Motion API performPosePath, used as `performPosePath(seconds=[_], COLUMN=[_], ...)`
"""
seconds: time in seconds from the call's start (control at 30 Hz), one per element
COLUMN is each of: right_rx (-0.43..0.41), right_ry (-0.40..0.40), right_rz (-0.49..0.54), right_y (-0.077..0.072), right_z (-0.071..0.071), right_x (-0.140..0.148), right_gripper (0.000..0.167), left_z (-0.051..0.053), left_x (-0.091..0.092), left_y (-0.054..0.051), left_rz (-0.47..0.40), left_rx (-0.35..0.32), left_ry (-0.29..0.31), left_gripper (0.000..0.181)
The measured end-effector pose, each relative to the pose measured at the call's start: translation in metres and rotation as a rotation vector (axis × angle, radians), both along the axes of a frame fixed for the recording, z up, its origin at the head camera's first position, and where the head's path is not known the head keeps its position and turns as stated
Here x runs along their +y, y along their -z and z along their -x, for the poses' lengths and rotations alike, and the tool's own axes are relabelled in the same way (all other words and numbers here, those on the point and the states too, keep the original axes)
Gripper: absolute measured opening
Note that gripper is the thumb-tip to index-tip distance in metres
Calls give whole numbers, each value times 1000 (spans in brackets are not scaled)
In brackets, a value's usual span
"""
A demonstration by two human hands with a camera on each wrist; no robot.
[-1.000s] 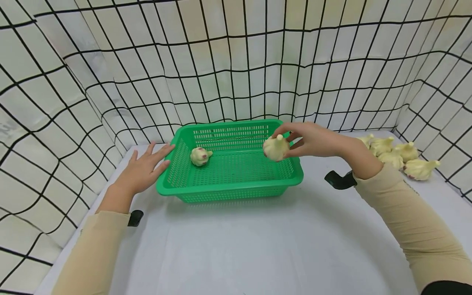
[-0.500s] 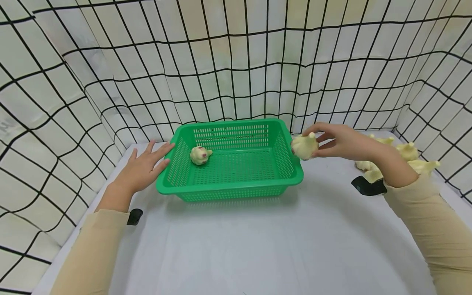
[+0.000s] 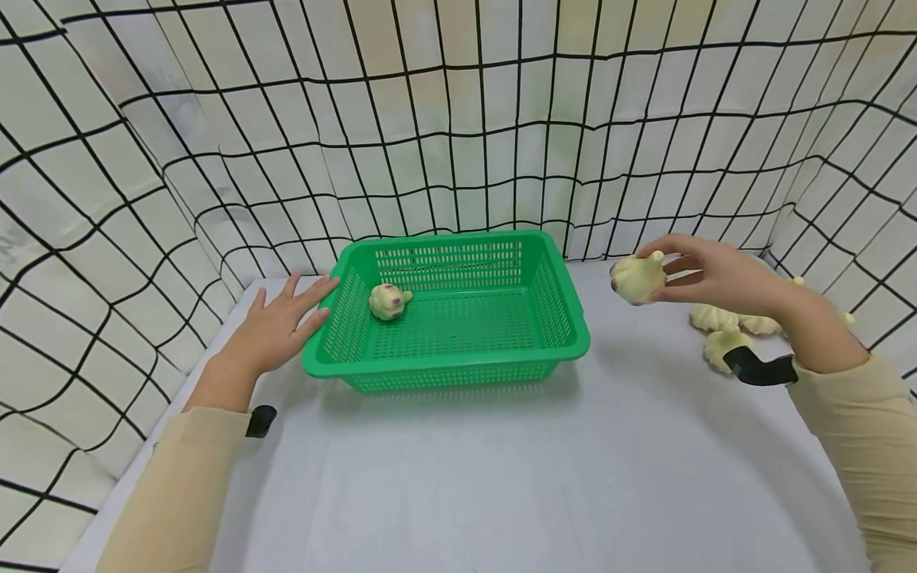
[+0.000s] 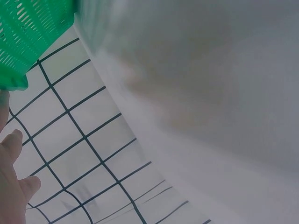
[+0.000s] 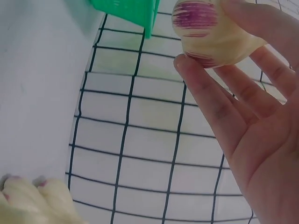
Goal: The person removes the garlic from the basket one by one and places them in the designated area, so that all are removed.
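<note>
My right hand [image 3: 716, 274] pinches a garlic bulb [image 3: 637, 278] between thumb and fingers, raised over the table to the right of the basket. Purple streaks show on this garlic bulb [image 5: 205, 23] in the right wrist view. A green plastic basket [image 3: 458, 368] stands in the middle, with one garlic bulb [image 3: 388, 302] lying at its left end. My left hand [image 3: 279, 326] has its fingers spread, the fingertips resting on the basket's left rim. Part of the left hand [image 4: 11, 172] and the basket [image 4: 37, 28] appear at the left of the left wrist view.
Several more garlic bulbs [image 3: 729, 348] lie on the table at the right, partly hidden behind my right arm. Black wire netting [image 3: 487, 135] over white sheeting encloses the back and sides. A white cloth [image 3: 458, 477] covers the table.
My right hand has moved right with the garlic bulb, from over the basket's right end to outside it. The left hand and the basket have stayed in place.
</note>
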State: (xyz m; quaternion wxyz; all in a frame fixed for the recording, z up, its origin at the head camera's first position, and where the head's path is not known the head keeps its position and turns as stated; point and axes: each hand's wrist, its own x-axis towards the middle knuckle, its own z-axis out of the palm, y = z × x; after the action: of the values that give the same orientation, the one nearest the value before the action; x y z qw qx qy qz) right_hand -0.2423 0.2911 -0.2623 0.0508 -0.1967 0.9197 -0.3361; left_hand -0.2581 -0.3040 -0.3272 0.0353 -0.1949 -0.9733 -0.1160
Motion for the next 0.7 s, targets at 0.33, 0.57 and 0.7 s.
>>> performPosePath(seconds=[0.33,0.57,0.7], right_rx=[47,43,45], right_ry=[70,92,100], right_rz=[18,1,-10], right_y=[4,10,15], right_z=[-5,-10,-11], right_x=[32,52,65], right_gripper=[50,48,46], left_z=[-1,0,1], left_x=[1,1,0], left_y=[1,1,1], left_rz=[-3,-2,-2], left_rx=[-14,-12,-5], left_ry=[-2,2,4], left_gripper=[64,63,64])
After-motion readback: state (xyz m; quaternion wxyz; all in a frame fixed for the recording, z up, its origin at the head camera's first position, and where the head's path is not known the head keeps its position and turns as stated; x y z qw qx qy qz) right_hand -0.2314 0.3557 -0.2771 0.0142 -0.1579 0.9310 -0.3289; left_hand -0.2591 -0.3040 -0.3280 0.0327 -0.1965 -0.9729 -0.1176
